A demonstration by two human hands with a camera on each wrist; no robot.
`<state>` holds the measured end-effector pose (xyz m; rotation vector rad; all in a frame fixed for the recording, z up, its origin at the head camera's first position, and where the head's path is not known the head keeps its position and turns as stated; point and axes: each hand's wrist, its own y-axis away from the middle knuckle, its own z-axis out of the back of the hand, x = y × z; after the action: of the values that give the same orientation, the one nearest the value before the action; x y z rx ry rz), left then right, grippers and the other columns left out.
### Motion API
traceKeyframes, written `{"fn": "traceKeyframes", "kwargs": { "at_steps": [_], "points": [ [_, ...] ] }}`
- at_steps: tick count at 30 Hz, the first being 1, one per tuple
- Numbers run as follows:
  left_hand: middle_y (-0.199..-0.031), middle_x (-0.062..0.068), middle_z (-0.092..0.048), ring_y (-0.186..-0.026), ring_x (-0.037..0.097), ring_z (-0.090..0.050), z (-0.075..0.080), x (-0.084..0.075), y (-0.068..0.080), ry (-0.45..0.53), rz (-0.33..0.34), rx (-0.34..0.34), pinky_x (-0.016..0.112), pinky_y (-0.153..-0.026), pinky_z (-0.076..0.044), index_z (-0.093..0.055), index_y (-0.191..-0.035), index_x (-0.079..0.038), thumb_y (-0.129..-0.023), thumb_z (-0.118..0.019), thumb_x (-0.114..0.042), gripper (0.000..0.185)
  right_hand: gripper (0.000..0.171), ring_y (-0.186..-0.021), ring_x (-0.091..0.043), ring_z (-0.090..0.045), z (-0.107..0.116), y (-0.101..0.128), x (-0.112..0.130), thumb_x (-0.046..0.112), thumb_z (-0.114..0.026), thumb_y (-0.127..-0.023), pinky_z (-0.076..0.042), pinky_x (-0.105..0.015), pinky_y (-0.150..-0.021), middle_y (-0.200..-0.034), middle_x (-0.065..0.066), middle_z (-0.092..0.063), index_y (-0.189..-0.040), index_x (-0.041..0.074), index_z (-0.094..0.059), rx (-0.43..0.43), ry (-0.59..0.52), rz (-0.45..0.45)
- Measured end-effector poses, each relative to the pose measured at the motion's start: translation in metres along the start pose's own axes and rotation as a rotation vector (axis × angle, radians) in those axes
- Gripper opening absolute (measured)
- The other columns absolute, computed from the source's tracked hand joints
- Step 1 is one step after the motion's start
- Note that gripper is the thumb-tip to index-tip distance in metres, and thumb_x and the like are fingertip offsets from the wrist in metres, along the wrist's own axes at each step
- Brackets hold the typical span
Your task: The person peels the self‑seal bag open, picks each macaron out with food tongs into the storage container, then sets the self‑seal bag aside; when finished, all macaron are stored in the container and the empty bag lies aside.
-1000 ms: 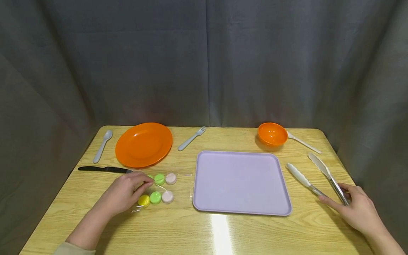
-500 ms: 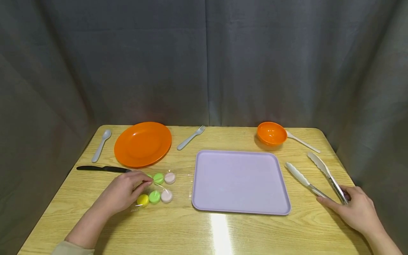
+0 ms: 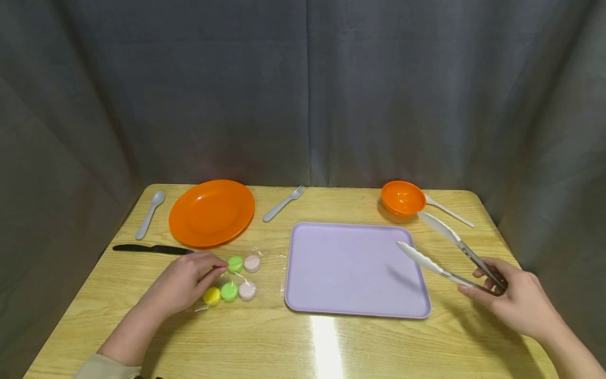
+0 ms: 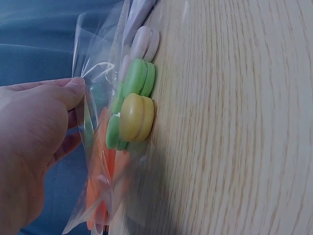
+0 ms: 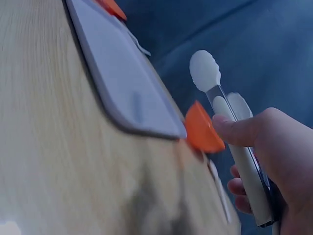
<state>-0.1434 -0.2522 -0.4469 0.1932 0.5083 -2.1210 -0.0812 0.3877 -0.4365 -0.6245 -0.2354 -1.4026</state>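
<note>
Gripping metal tongs [image 3: 450,253] in right hand [image 3: 513,300] near table's right edge, white scalloped tips spread apart, raised over lilac tray [image 3: 331,295]; left hand [image 3: 182,284] palm-down near front-left, thumb and forefinger pinching crinkly clear bag [image 4: 98,122] of round pastel macarons [image 3: 230,290].

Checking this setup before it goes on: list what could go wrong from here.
1. The left hand pinches only the thin clear bag of macarons; it may slip or tear.
2. The right hand holds the tongs near their hinge end, tips over the purple tray and beside the orange bowl; a swing could knock the bowl.
</note>
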Motion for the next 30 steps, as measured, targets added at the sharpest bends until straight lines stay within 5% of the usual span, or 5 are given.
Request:
{"fn": "traceKeyframes", "kwargs": {
  "at_steps": [7,13,22,30],
  "points": [
    [-0.104,-0.010,-0.075,-0.090,0.009,-0.068,0.000,0.000,0.002,0.026,0.003,-0.021,0.039,-0.078,-0.061,-0.080,-0.106,-0.017,-0.099,-0.079,-0.015,0.008,0.037,-0.060,-0.007,-0.049,-0.011,-0.017,0.040,0.017,-0.096,-0.079,-0.036,-0.021,-0.050,-0.073,0.010,-0.057,-0.103,0.022,-0.070,0.083,-0.100,0.214],
    [-0.102,-0.011,-0.074,-0.084,0.005,-0.064,0.000,0.001,0.000,0.033,0.002,-0.023,0.036,-0.075,-0.059,-0.080,-0.107,-0.017,-0.100,-0.077,-0.016,0.007,0.033,-0.057,-0.003,-0.047,-0.029,-0.032,0.075,0.021,-0.095,-0.082,-0.037,-0.018,-0.046,-0.071,0.015,-0.056,-0.103,0.025,-0.070,0.186,-0.153,0.349],
    [-0.104,-0.009,-0.075,-0.085,0.006,-0.066,0.002,0.001,0.000,0.027,0.005,-0.025,0.036,-0.075,-0.060,-0.080,-0.107,-0.017,-0.101,-0.077,-0.018,0.007,0.026,-0.055,0.002,-0.038,-0.071,-0.062,0.120,0.029,-0.089,-0.089,-0.032,-0.019,-0.046,-0.067,0.019,-0.046,-0.091,0.030,-0.063,0.320,-0.174,0.482],
    [-0.107,-0.009,-0.075,-0.089,0.009,-0.068,0.002,-0.001,0.001,0.028,0.014,-0.038,0.036,-0.077,-0.060,-0.079,-0.108,-0.018,-0.101,-0.077,-0.019,0.007,0.024,-0.055,0.001,-0.044,-0.106,-0.075,0.155,0.032,-0.087,-0.090,-0.041,-0.021,-0.049,-0.073,0.017,-0.055,-0.088,0.024,-0.065,0.391,-0.123,0.529]
  ]
}}
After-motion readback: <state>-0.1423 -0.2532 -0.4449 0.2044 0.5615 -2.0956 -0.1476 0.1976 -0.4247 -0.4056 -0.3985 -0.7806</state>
